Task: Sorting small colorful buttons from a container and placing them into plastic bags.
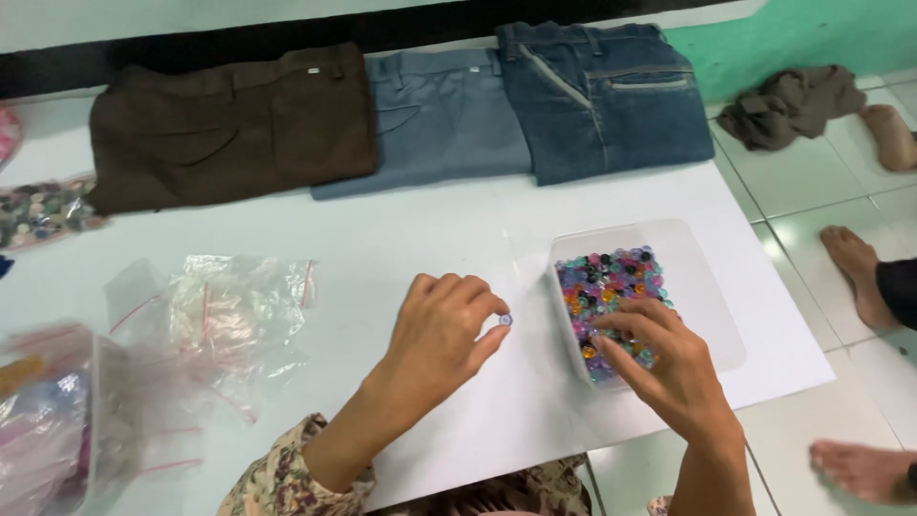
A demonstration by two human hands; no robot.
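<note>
Small blue bead point(505, 319): round, glossy, pinched between thumb and forefinger of left hand point(442, 330), held just left of tray above table point(382, 239). Right hand point(659, 358): fingers curled loosely, tips dipped into heap of beads point(611, 287), multicoloured, shiny, rounded; whether it grips any, cannot tell. Tray point(707, 296): translucent plastic, rectangular, rounded corners. Clear crinkled zip bags point(229, 306) lie left. Three folded trousers along far edge: brown point(229, 124), grey-blue point(439, 115), dark denim point(611, 96).
</note>
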